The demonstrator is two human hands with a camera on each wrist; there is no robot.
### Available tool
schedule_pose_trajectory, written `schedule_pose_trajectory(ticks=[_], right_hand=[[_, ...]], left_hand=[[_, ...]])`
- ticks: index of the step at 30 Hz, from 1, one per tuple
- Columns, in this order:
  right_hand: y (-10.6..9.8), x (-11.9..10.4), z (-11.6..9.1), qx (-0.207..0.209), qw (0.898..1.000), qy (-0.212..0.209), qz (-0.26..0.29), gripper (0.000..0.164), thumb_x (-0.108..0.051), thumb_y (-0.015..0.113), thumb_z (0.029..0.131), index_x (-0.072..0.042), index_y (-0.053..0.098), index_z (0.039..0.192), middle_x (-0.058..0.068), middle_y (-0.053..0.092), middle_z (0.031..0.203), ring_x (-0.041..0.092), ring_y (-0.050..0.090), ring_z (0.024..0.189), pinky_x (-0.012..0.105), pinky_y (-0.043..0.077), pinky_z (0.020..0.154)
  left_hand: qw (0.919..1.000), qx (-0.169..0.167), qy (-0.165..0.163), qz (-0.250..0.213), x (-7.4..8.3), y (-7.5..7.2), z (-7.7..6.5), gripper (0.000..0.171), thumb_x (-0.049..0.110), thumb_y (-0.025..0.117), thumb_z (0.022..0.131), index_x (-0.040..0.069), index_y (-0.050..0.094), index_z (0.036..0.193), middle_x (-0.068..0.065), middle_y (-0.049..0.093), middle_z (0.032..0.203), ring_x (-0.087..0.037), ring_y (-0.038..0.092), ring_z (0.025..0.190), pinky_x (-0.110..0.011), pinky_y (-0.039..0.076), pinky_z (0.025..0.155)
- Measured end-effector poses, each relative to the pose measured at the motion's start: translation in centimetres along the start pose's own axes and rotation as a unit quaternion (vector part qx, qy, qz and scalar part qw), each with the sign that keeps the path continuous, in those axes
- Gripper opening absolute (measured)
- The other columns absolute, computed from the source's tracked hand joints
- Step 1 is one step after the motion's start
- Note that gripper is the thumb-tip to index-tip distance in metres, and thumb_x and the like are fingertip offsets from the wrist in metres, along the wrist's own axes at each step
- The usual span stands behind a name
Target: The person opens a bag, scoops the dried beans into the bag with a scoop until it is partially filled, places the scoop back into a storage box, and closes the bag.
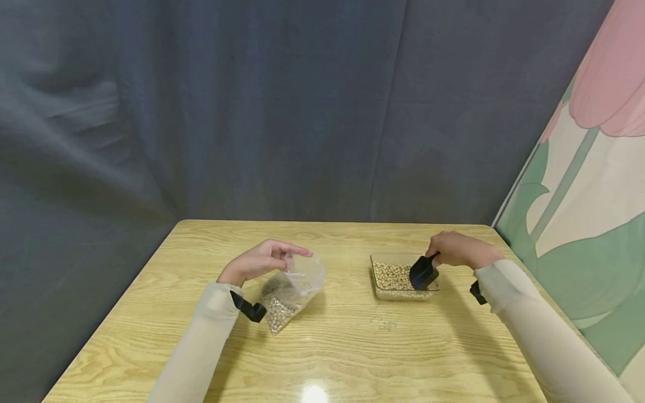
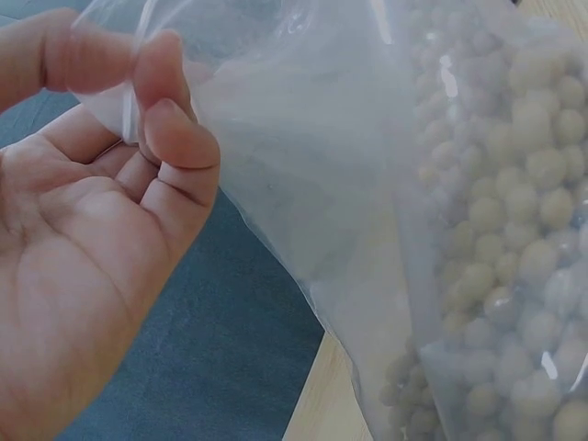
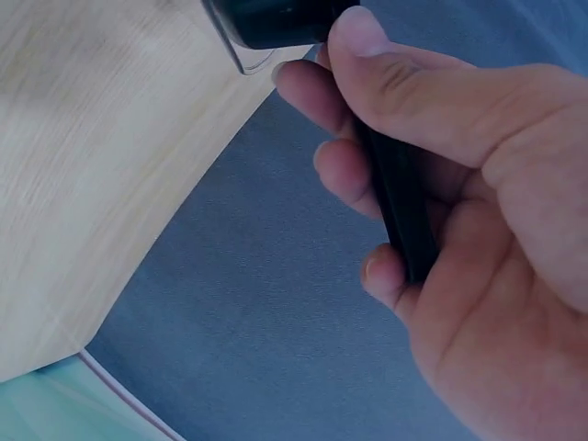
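My left hand (image 1: 263,261) pinches the upper edge of a clear plastic bag (image 1: 306,273) with soybean-like pale beans in its lower part. In the left wrist view the fingers and thumb curl over the film of the bag (image 2: 303,184), and the beans (image 2: 524,211) bulge on the right. My right hand (image 1: 458,249) grips the handle of a black scoop (image 1: 423,273). The scoop's head tilts down into a clear rectangular container (image 1: 381,295) of the same beans (image 1: 393,276). In the right wrist view the fingers wrap the black handle (image 3: 397,197).
The wooden table (image 1: 342,347) carries both the bag and the container. Faint marks (image 1: 385,324) show on its surface in front of the container. A dark curtain (image 1: 302,112) hangs behind, and a wall with a painted flower (image 1: 604,196) stands at the right.
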State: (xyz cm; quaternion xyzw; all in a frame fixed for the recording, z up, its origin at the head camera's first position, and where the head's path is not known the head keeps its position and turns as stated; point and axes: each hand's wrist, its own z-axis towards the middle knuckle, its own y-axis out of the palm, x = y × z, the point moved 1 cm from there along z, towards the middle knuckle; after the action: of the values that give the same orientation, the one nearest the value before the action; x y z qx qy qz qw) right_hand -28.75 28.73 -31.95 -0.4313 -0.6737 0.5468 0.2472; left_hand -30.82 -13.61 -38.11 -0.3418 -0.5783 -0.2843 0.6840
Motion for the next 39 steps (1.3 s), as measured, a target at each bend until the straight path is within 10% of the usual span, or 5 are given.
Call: schedule_pose_trajectory(ticks=[10,20,28,39], right_hand=[[1.1,0.9,-0.1,-0.008,0.999,-0.005,0.053,0.023,-0.005,0.067,0.086,0.001,0.072,0.108,0.018,0.071,0.101,0.014,0.063,0.073,0.027,0.047,0.063],[3.0,2.7,-0.6,-0.016,0.99,-0.006,0.14,0.025,-0.007,0.059,0.093,0.004,0.069,0.113,0.02,0.07,0.108,0.009,0.058,0.083,0.025,0.045,0.068],[3.2,2.2,-0.1,0.032,0.991,-0.041,0.121,0.03,-0.006,0.063,0.09,0.008,0.066,0.116,0.028,0.065,0.115,0.034,0.067,0.099,0.036,0.056,0.076],[4.4,2.1,0.5,0.059,0.986,-0.052,0.148,0.032,-0.005,0.061,0.091,0.012,0.062,0.119,0.029,0.065,0.111,0.013,0.06,0.068,0.024,0.046,0.065]], left_hand=[[1.0,-0.004,0.004,-0.004,0.0,0.2,0.0,0.046,-0.008,0.047,0.088,-0.015,0.046,0.134,-0.029,0.045,0.141,-0.006,0.05,0.066,-0.022,0.05,0.074],[0.9999,-0.002,-0.01,0.002,-0.2,0.1,0.1,0.047,-0.009,0.047,0.088,-0.013,0.047,0.134,-0.03,0.044,0.141,-0.006,0.048,0.067,-0.022,0.048,0.072],[0.9999,-0.001,-0.012,-0.001,-0.1,0.3,0.0,0.047,-0.008,0.047,0.088,-0.014,0.047,0.134,-0.03,0.044,0.141,-0.006,0.048,0.066,-0.023,0.049,0.073],[0.9999,0.003,-0.015,0.002,-0.1,0.3,-0.1,0.048,-0.008,0.049,0.087,-0.013,0.047,0.134,-0.03,0.044,0.141,-0.006,0.047,0.066,-0.023,0.048,0.071]])
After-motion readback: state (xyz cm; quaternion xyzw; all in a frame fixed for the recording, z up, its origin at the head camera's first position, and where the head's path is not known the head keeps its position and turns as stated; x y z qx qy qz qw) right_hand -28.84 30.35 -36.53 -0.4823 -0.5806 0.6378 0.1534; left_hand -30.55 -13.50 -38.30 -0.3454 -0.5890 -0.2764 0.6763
